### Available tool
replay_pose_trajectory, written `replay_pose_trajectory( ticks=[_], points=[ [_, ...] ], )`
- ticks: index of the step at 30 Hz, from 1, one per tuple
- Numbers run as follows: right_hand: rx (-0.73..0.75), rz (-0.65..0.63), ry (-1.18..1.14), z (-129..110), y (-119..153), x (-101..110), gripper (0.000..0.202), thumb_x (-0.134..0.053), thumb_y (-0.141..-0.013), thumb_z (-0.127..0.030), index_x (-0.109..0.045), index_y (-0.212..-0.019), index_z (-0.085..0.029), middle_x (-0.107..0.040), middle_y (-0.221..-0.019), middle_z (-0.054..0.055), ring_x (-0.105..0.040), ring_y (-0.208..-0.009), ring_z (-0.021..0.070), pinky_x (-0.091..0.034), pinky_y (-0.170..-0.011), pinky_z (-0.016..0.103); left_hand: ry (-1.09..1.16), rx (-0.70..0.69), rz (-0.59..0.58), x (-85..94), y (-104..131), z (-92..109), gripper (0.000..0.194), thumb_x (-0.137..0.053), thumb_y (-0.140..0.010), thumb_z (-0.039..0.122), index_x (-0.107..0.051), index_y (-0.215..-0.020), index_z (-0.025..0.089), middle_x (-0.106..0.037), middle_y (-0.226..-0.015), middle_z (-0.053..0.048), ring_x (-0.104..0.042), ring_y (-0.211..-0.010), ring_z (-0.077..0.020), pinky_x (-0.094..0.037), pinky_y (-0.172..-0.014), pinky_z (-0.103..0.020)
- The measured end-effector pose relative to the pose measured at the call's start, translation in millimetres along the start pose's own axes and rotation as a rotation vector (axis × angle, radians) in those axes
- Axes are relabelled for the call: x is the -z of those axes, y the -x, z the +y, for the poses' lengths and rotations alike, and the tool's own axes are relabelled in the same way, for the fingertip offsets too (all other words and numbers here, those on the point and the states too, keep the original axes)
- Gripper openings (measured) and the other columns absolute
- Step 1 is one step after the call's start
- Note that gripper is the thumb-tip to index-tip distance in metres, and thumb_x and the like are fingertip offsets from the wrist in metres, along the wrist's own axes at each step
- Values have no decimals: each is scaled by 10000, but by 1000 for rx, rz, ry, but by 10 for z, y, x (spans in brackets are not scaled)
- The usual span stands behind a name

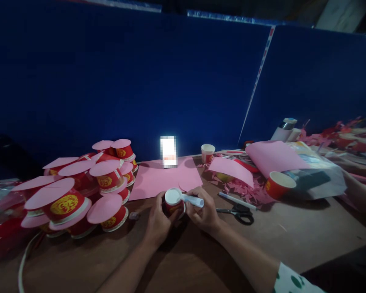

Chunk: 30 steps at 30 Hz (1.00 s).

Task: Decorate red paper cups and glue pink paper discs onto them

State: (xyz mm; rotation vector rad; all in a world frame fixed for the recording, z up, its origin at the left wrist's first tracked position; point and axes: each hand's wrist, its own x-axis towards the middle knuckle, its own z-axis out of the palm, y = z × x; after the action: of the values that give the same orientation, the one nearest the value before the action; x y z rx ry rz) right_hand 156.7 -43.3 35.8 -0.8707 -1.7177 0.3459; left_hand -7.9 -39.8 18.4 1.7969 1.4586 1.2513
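Bare forearms (244, 248) reach my left hand (159, 224), curled round a red paper cup (172, 208), white end up, above the table (183, 268), and my right hand (208, 211), pinching a translucent tube (197, 201) beside its rim; likely light and easily dented, it wants gentle side pressure.

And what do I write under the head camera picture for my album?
Left hand holding a red cup, right hand a pale tube, near a pile of pink-topped cups.
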Motion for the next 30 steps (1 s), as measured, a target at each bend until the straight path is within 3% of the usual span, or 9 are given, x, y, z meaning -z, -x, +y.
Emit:
replay_pose_trajectory(
  ticks=[6, 16, 24, 30],
  points=[
    [106, -8, 65, 31, 0, -13, 250, -544, -744, -91, -554, -960, -216, -588, -841, 55, -551, -785, 189, -474, -694, 317, -4, -26, -3, 17, -6, -9, 543, -662, -689, 397, -442, -1138, 185, -585, -1092, -109, -569, -1004, -254, -444, -864, -419],
    [114, -100, 92, 26, 12, 3, 292, -548, -736, -84, -572, -999, -207, -577, -889, 74, -544, -828, 196, -484, -725, 331, 12, -10, 26, 11, -8, -12, 548, -665, -687, 414, -443, -1134, 188, -586, -1083, -102, -573, -1003, -250, -447, -860, -400],
    [140, 14, 38, 36, 18, -38, 279, -554, -724, -65, -569, -961, -211, -590, -833, 52, -550, -755, 176, -476, -670, 298, -17, -1, -15, 30, 1, 11, 558, -657, -694, 428, -439, -1146, 184, -590, -1100, -104, -565, -1013, -246, -438, -871, -397],
    [56, 25, 1, 16, 15, -21, 224, -537, -753, -104, -546, -954, -203, -585, -845, 50, -549, -768, 184, -455, -683, 306, -37, -3, 17, 16, -1, -32, 566, -669, -677, 413, -445, -1145, 186, -592, -1092, -103, -572, -1005, -255, -445, -858, -404]
  ],
)
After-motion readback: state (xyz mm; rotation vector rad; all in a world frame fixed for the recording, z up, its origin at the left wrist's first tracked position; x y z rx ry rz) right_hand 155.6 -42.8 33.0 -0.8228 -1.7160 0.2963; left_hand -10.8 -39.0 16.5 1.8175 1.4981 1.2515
